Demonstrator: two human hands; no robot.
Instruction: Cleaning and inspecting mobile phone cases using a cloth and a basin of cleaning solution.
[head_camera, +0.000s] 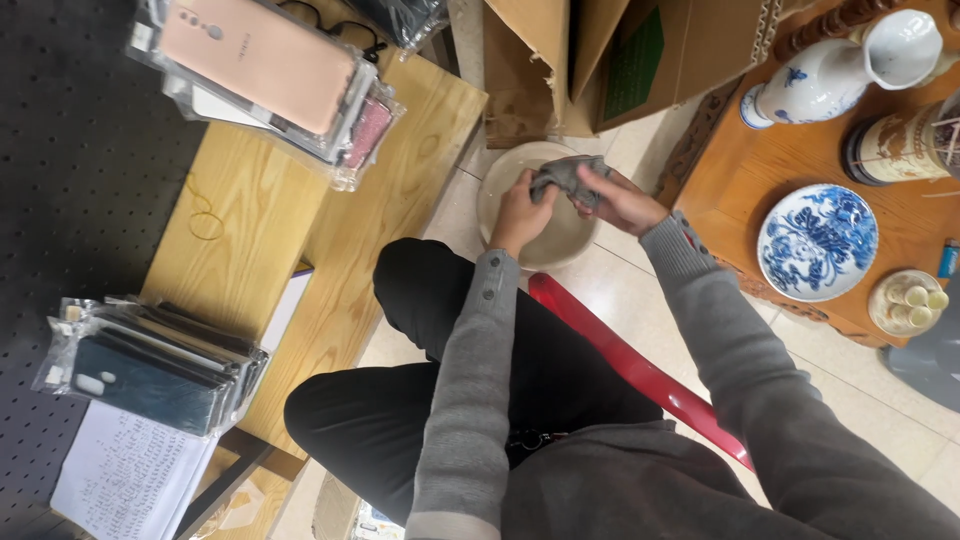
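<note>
Tiled floor (620, 275) between a wooden table (390, 180) at left and a carved wooden stand (740, 170) at right, with cardboard boxes (600, 60) at the far side. I am sitting with my legs in black trousers, leaning over a pale round basin (500, 180) resting on the floor. My left hand (522, 208) is closing around the near end of a grey cloth (568, 176), and my right hand (620, 200) is gripping its far end, both fists tight, holding the cloth bunched just above the basin. Packaged phone cases (270, 70) are lying on the table; a blue-and-white plate (818, 240) and jug (840, 70) are standing on the stand.
</note>
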